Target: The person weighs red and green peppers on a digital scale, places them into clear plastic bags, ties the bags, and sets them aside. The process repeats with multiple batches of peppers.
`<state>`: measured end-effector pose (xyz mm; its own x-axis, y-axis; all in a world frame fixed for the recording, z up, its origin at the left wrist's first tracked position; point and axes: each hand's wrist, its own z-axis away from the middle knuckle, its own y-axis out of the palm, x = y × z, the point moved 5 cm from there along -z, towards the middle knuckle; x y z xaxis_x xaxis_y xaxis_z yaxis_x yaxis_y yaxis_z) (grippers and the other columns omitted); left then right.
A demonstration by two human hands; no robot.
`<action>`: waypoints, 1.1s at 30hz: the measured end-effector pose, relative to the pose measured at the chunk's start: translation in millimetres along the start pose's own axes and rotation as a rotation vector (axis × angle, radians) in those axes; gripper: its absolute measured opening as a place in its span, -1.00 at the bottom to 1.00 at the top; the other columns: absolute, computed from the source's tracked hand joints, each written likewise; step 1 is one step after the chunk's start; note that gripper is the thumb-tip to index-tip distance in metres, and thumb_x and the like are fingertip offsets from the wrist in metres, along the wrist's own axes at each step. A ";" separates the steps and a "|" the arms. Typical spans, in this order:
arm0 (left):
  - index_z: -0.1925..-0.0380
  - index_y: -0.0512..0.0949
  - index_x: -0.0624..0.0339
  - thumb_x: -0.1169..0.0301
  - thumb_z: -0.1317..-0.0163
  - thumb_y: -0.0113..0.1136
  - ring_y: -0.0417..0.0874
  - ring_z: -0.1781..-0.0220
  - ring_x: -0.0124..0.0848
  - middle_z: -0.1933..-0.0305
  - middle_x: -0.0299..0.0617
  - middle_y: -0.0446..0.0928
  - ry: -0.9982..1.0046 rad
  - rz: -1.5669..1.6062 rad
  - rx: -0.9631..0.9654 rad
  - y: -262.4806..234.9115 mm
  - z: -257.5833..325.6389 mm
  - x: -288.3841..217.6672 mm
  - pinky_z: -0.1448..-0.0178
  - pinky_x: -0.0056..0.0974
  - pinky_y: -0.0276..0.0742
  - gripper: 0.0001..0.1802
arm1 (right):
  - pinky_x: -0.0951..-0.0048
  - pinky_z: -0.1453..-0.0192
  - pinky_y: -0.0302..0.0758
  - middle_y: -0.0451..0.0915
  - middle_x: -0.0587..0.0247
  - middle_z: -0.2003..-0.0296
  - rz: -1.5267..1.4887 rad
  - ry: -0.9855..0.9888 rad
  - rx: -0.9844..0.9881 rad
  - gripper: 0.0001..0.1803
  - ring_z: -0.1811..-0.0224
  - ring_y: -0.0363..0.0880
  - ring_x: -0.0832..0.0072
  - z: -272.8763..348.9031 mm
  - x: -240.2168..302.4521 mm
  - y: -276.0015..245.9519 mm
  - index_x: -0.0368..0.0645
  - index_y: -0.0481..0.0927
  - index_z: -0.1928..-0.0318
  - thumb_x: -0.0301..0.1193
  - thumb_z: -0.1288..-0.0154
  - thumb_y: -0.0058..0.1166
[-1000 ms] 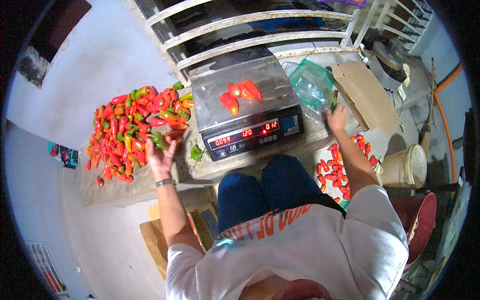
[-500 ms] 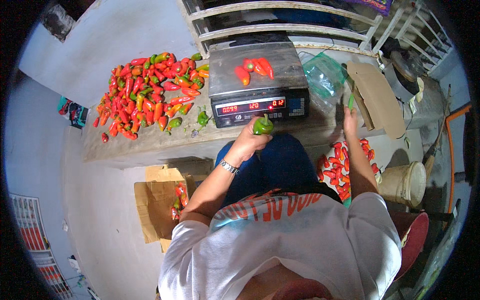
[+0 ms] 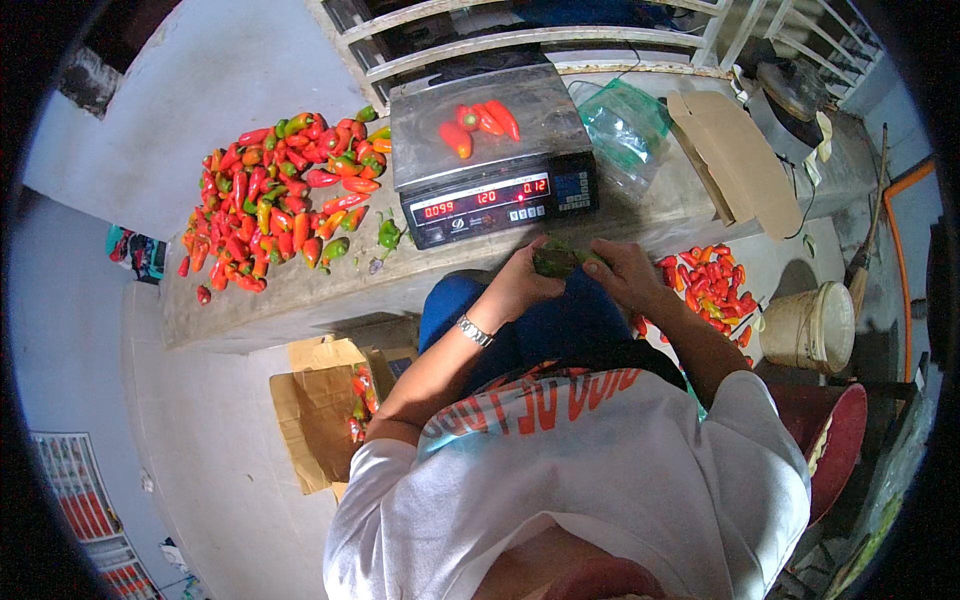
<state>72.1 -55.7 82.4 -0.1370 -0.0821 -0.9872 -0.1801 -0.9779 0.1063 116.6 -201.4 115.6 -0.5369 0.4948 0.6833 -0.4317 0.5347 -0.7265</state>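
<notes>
In front of the scale, my left hand [image 3: 524,280] is closed around a green pepper [image 3: 552,263]. My right hand [image 3: 628,274] meets it from the right, its fingers curled at the pepper; the green-handled knife seen in it earlier is mostly hidden now. Just beyond both hands stands a digital scale [image 3: 495,210] with red lit figures. Several red peppers [image 3: 457,139] rest on its metal plate. Left of the scale, a big heap of red, orange and green peppers [image 3: 272,200] covers part of the concrete ledge [image 3: 270,312].
Below the ledge at left is an open cardboard box [image 3: 318,415] holding some peppers. More red peppers [image 3: 712,285] lie low at right, beside a whitish bucket [image 3: 815,328] and a red tub [image 3: 835,440]. A green plastic bag [image 3: 628,125] and flattened cardboard [image 3: 738,160] sit right of the scale.
My right hand has come in from the right, from beside the cardboard, to the pepper in my left hand. The view has shifted and tilted slightly; the peppers on the scale stay put.
</notes>
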 end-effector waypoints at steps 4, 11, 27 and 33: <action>0.16 0.39 0.26 0.60 0.19 0.12 0.33 0.34 -0.62 0.39 -0.40 0.40 -0.020 0.027 0.060 7.2 2.4 -6.0 0.27 -0.48 0.33 -0.55 | 0.08 0.43 0.33 0.45 -0.05 0.59 0.001 -0.037 -0.044 -0.54 0.49 0.45 -0.03 4.7 3.3 -2.3 -0.21 0.47 0.41 -0.01 -0.17 -0.11; 0.20 0.41 0.25 0.46 0.26 0.21 0.43 0.32 -0.51 0.34 -0.25 0.49 0.045 -0.339 0.092 19.7 8.9 -28.7 0.16 -0.38 0.39 -0.51 | 0.15 0.36 0.30 0.40 -0.06 0.56 0.127 -0.101 -0.125 -0.52 0.45 0.40 -0.04 26.3 -53.4 0.0 -0.28 0.45 0.34 -0.05 -0.26 -0.25; 0.18 0.45 0.37 0.32 -0.07 0.17 0.53 0.36 -0.38 0.30 -0.13 0.54 0.154 -0.256 -0.564 -141.6 -50.2 -40.4 0.20 -0.34 0.42 -0.62 | 0.09 -0.09 0.30 0.35 -0.04 0.00 0.512 0.817 -0.337 -0.46 -0.04 0.35 0.07 -59.1 -277.0 -51.4 -0.13 0.27 -0.09 -0.27 -0.07 -0.02; 0.30 0.54 0.38 0.21 -0.01 0.21 0.60 0.33 -0.26 0.38 0.02 0.58 0.017 -0.545 -0.834 -226.7 -89.4 -56.0 0.21 -0.25 0.43 -0.59 | 0.11 -0.03 0.27 0.40 0.38 0.05 0.889 0.666 -0.749 -0.56 -0.07 0.33 0.37 -37.8 -267.4 -8.9 0.09 0.33 -0.08 -0.23 -0.14 -0.05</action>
<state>207.7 153.3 102.9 -0.2237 0.4221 -0.8785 0.5288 -0.7046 -0.4732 291.4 -312.6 -57.8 0.1193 0.9908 0.0643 0.4906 -0.0025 -0.8714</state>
